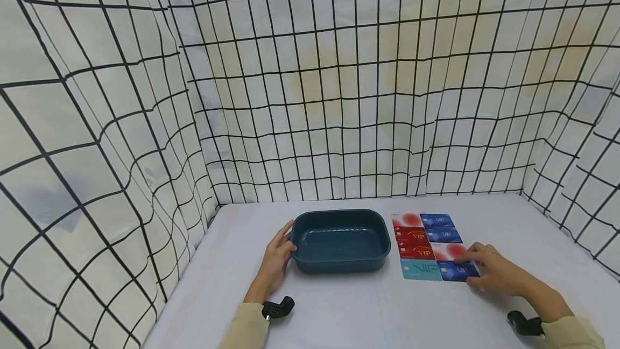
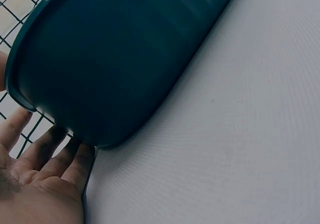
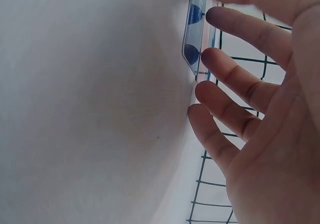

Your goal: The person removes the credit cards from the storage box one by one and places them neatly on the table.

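A dark teal plastic basin (image 1: 339, 269) stands on the white table. My left hand (image 1: 276, 263) holds its left end, thumb at the rim and fingers (image 2: 70, 159) against the outer wall. To the right, several cards lie flat in two columns. The left column has a red-and-white card (image 1: 404, 221), red VIP cards (image 1: 411, 236) and a light teal VIP card (image 1: 420, 270). My right hand (image 1: 494, 271) is over the lower right blue VIP card (image 1: 450, 272), index fingertip near its upper edge, thumb at its right edge. Its other fingers (image 3: 235, 78) extend loosely.
More blue VIP cards (image 1: 438, 221) and a red-and-white card (image 1: 443, 252) make up the right column. White cloth covers the table (image 1: 349, 311). White walls with a black grid (image 1: 319, 96) enclose the back and sides. Each wrist wears a black camera (image 1: 278, 307).
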{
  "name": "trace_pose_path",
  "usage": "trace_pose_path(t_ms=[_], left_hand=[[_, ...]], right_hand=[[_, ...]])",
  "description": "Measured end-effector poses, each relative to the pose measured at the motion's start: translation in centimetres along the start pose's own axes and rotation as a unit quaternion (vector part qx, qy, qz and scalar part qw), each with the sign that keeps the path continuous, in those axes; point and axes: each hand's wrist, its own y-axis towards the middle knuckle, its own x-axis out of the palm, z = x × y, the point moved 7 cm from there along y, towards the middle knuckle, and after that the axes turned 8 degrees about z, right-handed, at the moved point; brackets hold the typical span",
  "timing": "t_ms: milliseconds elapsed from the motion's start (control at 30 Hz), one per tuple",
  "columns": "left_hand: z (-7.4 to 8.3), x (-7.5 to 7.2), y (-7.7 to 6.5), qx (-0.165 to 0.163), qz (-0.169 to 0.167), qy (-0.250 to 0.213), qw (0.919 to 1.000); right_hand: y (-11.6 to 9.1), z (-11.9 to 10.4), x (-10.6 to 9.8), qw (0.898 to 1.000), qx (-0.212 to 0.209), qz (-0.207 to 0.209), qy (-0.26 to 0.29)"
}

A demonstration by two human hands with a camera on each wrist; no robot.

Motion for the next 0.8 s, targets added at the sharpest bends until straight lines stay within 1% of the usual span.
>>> trace_pose_path(t_ms=[167,333,467,567,667,733,767,800], left_hand=[[0.0,-0.1,0.1,-0.001,0.003,0.0,1.0],[0.0,-0.1,-0.1,0.001,0.003,0.002,1.0],[-0.1,0.0,-0.1,0.002,0.0,0.0,1.0],[-0.2,0.1,-0.2,0.004,0.0,-0.001,1.0],[-0.1,0.0,-0.3,0.006,0.007,0.003,1.0],[0.1,-0.3,-0.3,0.004,0.021,0.004,0.9998],[0.2,-0.5,-0.2,0.007,0.029,0.009,0.9995],[0.5,-0.7,-0.2,0.016,0.038,0.024,0.9989]], right_hand=[[-0.1,-0.4,-0.1,1.0,-0.011,0.014,0.011],[-0.1,-1.3,-0.7,0.998,-0.024,0.035,0.044],[0.1,-2.2,-1.4,0.996,-0.035,0.058,0.053],[0.2,-2.8,-1.8,0.994,-0.051,0.081,0.054],[0.5,-3.3,-2.4,0.991,-0.058,0.112,0.045],[0.7,-3.5,-2.8,0.989,-0.056,0.132,0.035],[0.9,-3.6,-3.0,0.988,-0.055,0.142,0.031],[1.0,-3.6,-3.3,0.987,-0.053,0.152,0.027]])
